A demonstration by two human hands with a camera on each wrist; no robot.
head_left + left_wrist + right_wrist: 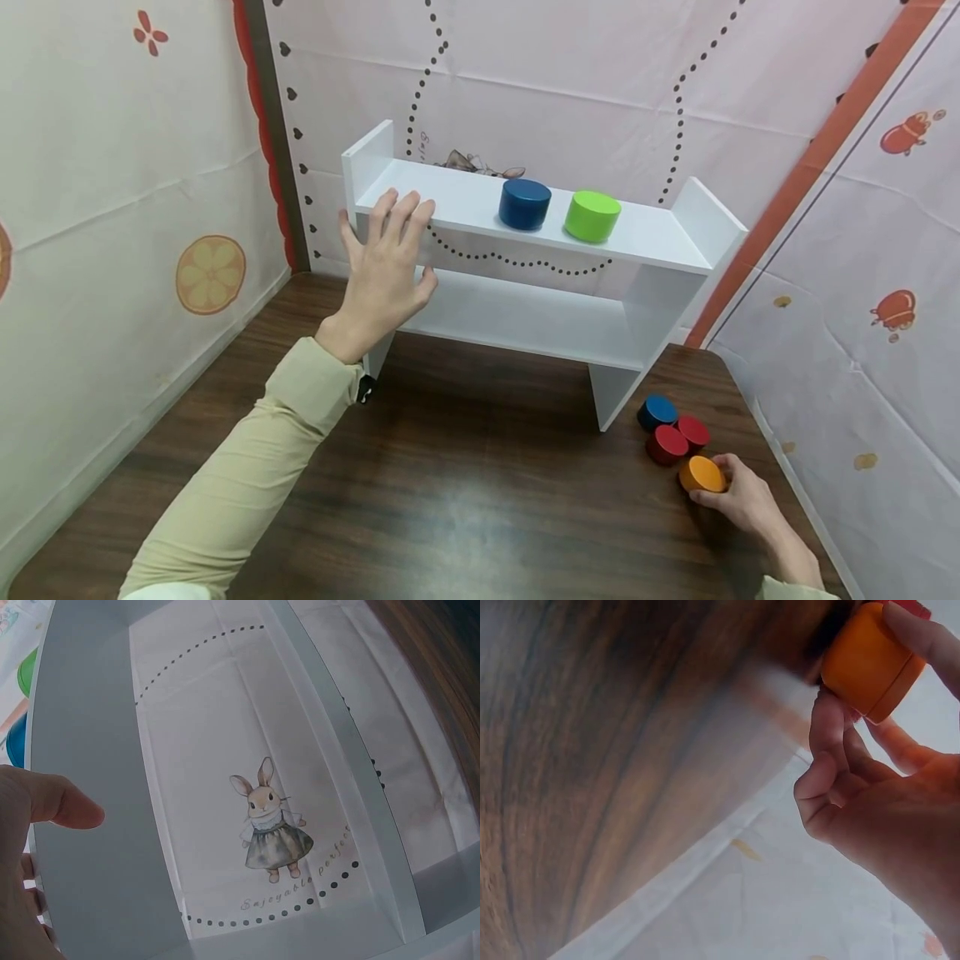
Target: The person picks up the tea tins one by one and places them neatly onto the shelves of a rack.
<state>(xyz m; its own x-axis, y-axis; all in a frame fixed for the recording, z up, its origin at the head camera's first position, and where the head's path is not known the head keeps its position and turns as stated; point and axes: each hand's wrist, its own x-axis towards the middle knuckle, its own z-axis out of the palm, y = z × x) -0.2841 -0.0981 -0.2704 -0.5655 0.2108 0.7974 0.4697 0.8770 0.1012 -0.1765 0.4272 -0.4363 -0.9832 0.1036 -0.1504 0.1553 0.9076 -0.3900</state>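
Observation:
At the lower right of the head view, my right hand pinches an orange cylinder block between thumb and fingers. The right wrist view shows the orange block close up in the fingertips. Just beyond it stand two red blocks and a dark blue block. My left hand is at the left end of a white two-tier shelf, fingers spread and fairly straight over the top board's front edge, thumb lower. In the left wrist view the thumb appears in front of the board; contact is unclear.
On the top board sit a blue cylinder and a green cylinder, side by side. The shelf stands on a dark wooden table. Printed cloth walls enclose the table at the back and both sides.

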